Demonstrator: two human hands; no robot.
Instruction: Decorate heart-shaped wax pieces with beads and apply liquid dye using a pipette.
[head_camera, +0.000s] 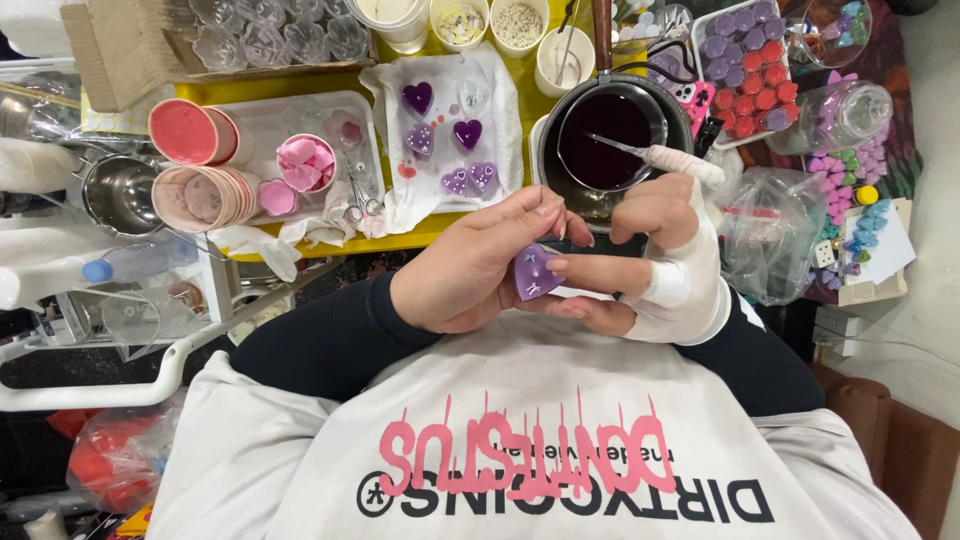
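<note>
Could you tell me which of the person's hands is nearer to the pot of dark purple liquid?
The right hand, wearing a white wrap, sits just below the pot at its near rim. The left hand lies farther left, its fingers on the purple heart.

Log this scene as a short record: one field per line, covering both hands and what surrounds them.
left hand: left hand grips the purple heart-shaped piece
right hand: right hand, wrapped in white bandage, supports the same piece
behind hands: pot of dark purple liquid with a stirring tool in it
on white cloth: purple hearts
left side: stacked pink cups
upper right: tray of purple and red pieces
</note>
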